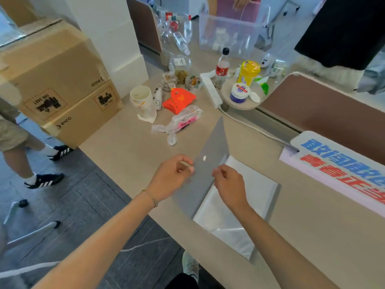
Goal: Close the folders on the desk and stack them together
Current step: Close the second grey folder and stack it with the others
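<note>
A translucent grey plastic folder lies on the beige desk (129, 147) near its front edge. Its front flap (210, 147), with a white snap button, stands lifted and tilted up. The clear back sheet (245, 197) lies flat beneath. My left hand (173, 180) pinches the flap's left edge beside the button. My right hand (229, 184) holds the flap's lower right edge, above the flat sheet. I see no second folder apart from this one.
Clutter sits beyond the folder: a plastic bag (183, 122), an orange carton (179, 100), a paper cup (141, 99), bottles, a power strip (211, 90) with its cable. A printed sign (341, 165) lies right. Cardboard boxes (58, 80) and a person's legs stand left.
</note>
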Available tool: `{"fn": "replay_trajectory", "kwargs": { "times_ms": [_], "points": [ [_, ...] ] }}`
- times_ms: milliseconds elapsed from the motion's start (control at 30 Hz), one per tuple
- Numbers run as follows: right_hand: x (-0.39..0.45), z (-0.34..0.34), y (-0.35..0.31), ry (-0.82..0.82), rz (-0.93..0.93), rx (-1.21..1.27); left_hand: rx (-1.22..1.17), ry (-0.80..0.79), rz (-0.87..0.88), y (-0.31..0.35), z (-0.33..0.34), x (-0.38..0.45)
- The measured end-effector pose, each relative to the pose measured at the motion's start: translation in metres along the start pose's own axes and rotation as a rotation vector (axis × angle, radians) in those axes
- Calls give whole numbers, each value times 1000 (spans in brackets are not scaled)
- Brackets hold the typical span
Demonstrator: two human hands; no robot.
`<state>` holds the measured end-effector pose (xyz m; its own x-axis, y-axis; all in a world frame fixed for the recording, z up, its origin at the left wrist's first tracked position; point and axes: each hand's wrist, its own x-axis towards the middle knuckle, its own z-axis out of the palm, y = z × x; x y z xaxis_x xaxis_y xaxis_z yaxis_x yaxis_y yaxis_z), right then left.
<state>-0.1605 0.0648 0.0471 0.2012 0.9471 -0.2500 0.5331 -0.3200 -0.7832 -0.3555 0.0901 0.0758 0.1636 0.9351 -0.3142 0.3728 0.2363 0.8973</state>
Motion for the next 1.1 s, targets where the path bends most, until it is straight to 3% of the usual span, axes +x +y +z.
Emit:
{"fn": "replay_trajectory", "kwargs": {
  "times_ms": [333,600,867,1100],
  "points": [
    [-21,-65,9,188,63,-210,-1,-255,140,12,96,-7],
    [-52,-102,75,244,285,-220,229,-163,-35,-43,145,27],
    [-69,-100,146,240,492,-24,491,-191,-174,-85,162,38],
    [-79,-77,175,76,521,72,565,-182,-200,-86,169,41]
  ]
}}
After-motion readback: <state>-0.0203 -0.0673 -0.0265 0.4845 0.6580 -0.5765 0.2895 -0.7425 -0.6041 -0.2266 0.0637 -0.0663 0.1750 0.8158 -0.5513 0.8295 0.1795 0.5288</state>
